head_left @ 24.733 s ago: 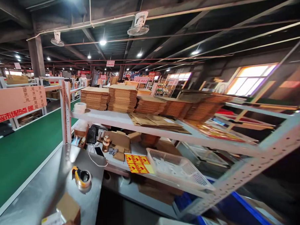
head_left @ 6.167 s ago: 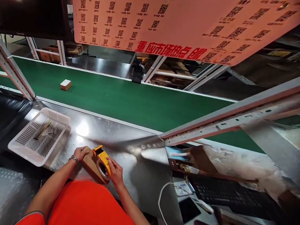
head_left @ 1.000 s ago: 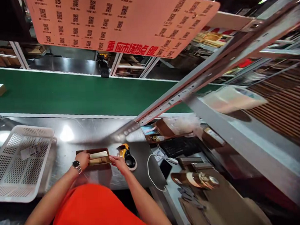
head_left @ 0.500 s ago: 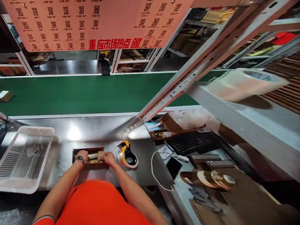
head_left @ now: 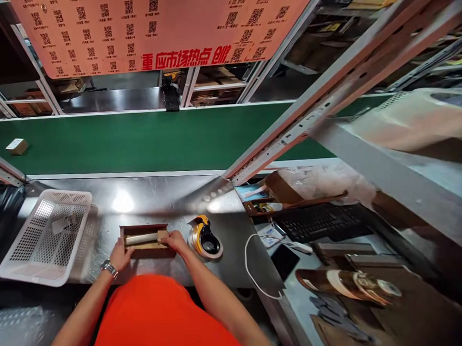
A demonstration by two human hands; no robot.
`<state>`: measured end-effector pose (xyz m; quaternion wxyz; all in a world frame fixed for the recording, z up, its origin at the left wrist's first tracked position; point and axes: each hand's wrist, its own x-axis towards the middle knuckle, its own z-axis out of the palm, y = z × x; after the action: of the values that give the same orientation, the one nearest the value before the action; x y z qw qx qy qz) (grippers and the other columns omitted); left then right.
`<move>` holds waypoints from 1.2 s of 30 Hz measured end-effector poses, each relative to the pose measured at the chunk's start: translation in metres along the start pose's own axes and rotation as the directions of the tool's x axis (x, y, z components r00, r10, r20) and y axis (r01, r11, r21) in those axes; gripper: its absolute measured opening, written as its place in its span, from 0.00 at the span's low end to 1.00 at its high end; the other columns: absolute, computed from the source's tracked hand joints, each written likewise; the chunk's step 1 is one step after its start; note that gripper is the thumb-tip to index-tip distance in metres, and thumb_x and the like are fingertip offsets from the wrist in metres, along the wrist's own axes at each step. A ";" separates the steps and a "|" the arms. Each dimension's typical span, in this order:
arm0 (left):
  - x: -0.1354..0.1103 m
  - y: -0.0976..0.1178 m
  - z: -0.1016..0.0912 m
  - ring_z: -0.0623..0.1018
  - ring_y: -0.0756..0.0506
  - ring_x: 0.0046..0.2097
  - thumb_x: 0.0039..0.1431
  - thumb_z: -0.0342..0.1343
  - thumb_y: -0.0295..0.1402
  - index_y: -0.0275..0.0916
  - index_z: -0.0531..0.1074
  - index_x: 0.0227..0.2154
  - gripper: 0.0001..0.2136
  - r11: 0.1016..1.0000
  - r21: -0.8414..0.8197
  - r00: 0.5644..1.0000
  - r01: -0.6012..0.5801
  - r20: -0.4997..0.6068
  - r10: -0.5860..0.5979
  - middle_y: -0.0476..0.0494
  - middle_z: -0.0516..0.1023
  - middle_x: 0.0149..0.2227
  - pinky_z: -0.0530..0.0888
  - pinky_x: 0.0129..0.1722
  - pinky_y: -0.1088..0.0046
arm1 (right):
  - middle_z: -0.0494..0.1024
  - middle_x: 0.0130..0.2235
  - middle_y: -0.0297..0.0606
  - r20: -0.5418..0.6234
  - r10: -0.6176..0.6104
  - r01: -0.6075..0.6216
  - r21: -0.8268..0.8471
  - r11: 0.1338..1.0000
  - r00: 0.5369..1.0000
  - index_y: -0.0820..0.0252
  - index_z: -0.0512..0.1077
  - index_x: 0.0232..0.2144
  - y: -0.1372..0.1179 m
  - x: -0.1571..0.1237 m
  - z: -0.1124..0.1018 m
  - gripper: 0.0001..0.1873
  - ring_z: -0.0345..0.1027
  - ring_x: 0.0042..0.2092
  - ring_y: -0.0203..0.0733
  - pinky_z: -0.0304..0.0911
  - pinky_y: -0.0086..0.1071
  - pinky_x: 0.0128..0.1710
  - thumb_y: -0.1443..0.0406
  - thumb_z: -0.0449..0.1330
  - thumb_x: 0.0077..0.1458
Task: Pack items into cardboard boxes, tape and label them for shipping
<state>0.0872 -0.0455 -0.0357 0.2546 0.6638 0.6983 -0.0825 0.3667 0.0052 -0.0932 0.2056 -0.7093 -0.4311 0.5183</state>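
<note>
A small open cardboard box (head_left: 144, 239) lies on the steel table (head_left: 155, 202) in front of me, with a pale long item inside it. My left hand (head_left: 120, 255), a watch on its wrist, rests against the box's near left corner with fingers bent. My right hand (head_left: 174, 241) grips the box's right end, fingers curled over its edge. A yellow tape dispenser (head_left: 204, 239) sits just right of that hand.
A white perforated basket (head_left: 46, 237) with a label in it stands at the table's left. Behind runs a green conveyor belt (head_left: 145, 138) carrying a small box (head_left: 17, 146). To the right are a keyboard (head_left: 319, 222), a white cable (head_left: 254, 271) and a tape roll (head_left: 348, 284).
My left hand slid from the box's left end down to its near left corner. The right hand stays on the right end. The view shifted slightly to the right.
</note>
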 end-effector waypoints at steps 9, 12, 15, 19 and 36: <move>0.014 0.016 0.007 0.81 0.30 0.64 0.77 0.55 0.36 0.28 0.76 0.62 0.19 0.998 0.064 0.998 -0.005 0.055 0.001 0.18 0.75 0.66 0.77 0.63 0.60 | 0.66 0.20 0.27 0.083 0.096 -0.095 -0.013 0.995 0.992 0.58 0.73 0.19 -0.006 -0.004 -0.008 0.22 0.64 0.30 0.38 0.61 0.31 0.32 0.53 0.75 0.52; 0.018 0.015 0.005 0.82 0.30 0.63 0.75 0.58 0.32 0.27 0.76 0.62 0.18 0.998 0.060 0.999 0.020 0.048 -0.023 0.18 0.74 0.65 0.78 0.62 0.60 | 0.66 0.20 0.28 0.130 0.109 -0.112 0.018 0.994 0.985 0.60 0.76 0.26 -0.008 -0.010 -0.013 0.25 0.63 0.28 0.38 0.62 0.32 0.31 0.47 0.65 0.66; 0.019 0.012 0.005 0.82 0.30 0.61 0.75 0.60 0.37 0.28 0.78 0.57 0.17 0.999 0.039 0.998 -0.007 0.058 0.005 0.20 0.76 0.63 0.77 0.63 0.59 | 0.67 0.21 0.28 0.185 0.098 -0.103 0.015 0.995 0.978 0.62 0.77 0.28 -0.007 -0.018 -0.018 0.24 0.63 0.28 0.37 0.62 0.32 0.30 0.48 0.65 0.67; 0.025 0.008 0.003 0.82 0.28 0.61 0.74 0.62 0.44 0.30 0.80 0.54 0.19 1.000 -0.006 0.999 -0.009 0.048 0.009 0.20 0.76 0.63 0.78 0.61 0.58 | 0.76 0.26 0.29 0.257 0.052 -0.047 -0.026 0.999 0.965 0.62 0.80 0.33 -0.002 -0.027 -0.026 0.13 0.68 0.29 0.37 0.64 0.31 0.32 0.59 0.77 0.54; 0.064 -0.023 0.017 0.83 0.33 0.64 0.61 0.76 0.48 0.33 0.73 0.56 0.31 0.934 -0.281 0.972 0.221 -0.017 -0.235 0.24 0.83 0.61 0.76 0.55 0.66 | 0.47 0.83 0.71 0.065 -0.518 0.390 -0.738 0.550 0.853 0.73 0.59 0.77 -0.021 -0.018 0.025 0.62 0.38 0.84 0.81 0.42 0.70 0.81 0.65 0.81 0.47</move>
<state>0.0700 0.0009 -0.0853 0.3161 0.5379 0.7815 0.0036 0.3345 -0.0018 -0.0775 0.0673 -0.6336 -0.7510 0.1732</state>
